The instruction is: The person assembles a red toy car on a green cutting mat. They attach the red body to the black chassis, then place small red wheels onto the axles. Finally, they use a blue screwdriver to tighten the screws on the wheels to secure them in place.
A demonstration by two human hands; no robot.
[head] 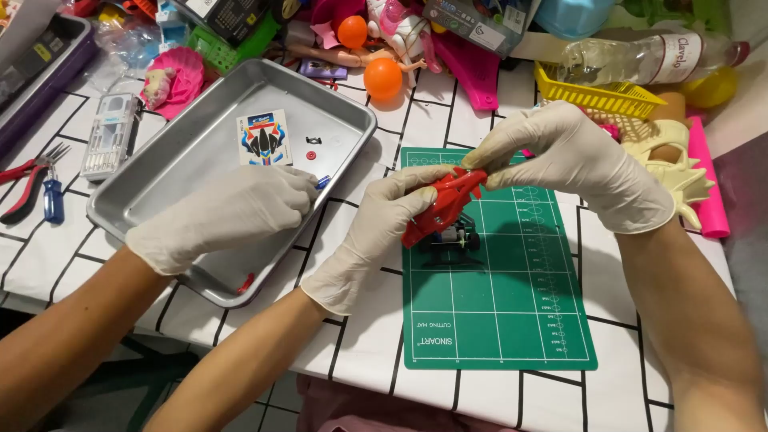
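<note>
Left hand (pixel 376 228): clamped around the rear of the red plastic toy-car shell (pixel 442 204), steadying it over the green cutting mat (pixel 496 320).
Right hand (pixel 572 156): fingertips pinch the shell's front; a gentle, even grip suits it.

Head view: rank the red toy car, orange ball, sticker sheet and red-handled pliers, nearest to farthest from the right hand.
1. red toy car, pinched by the right hand above the green mat.
2. orange ball, up and left, by the toy clutter.
3. sticker sheet, in the metal tray.
4. red-handled pliers, far left edge.
</note>
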